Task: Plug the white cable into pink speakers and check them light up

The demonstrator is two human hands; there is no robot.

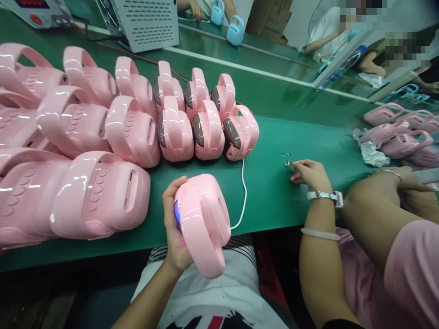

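Casing [199, 205] with recess [222, 206] rests in left hand [173, 235].

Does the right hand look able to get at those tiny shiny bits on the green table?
Probably yes: the right hand has its fingertips right by the nearest of the tiny shiny bits, and nothing seems to stand between on the green table.
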